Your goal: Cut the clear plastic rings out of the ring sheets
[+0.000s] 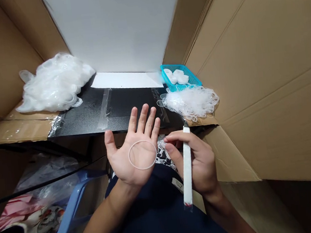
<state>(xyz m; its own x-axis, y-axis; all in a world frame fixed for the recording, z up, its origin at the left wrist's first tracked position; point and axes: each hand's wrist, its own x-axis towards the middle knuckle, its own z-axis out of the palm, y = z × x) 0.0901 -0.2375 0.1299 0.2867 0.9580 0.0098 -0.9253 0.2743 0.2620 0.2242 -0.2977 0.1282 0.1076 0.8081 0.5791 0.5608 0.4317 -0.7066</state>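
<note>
My left hand (134, 156) is held palm up with its fingers spread. Across the palm lies a thin, translucent white ring (131, 164), with no fingers closed round it. To its right, my right hand (198, 160) grips a slim white-handled knife (187, 165) between thumb and fingers, its small dark tip pointing up and away from me. The knife is apart from the ring. Beyond the right hand, a loose heap of thin white rings (193, 101) sits at the table's right side.
The black table (90, 109) has a white paper strip (126, 79) at the back. Bagged white rings (53, 83) are piled at left. A blue basket (192, 75) holds several white rolled bundles. Cardboard walls (273, 62) flank the table; a blue plastic chair (72, 200) stands lower left.
</note>
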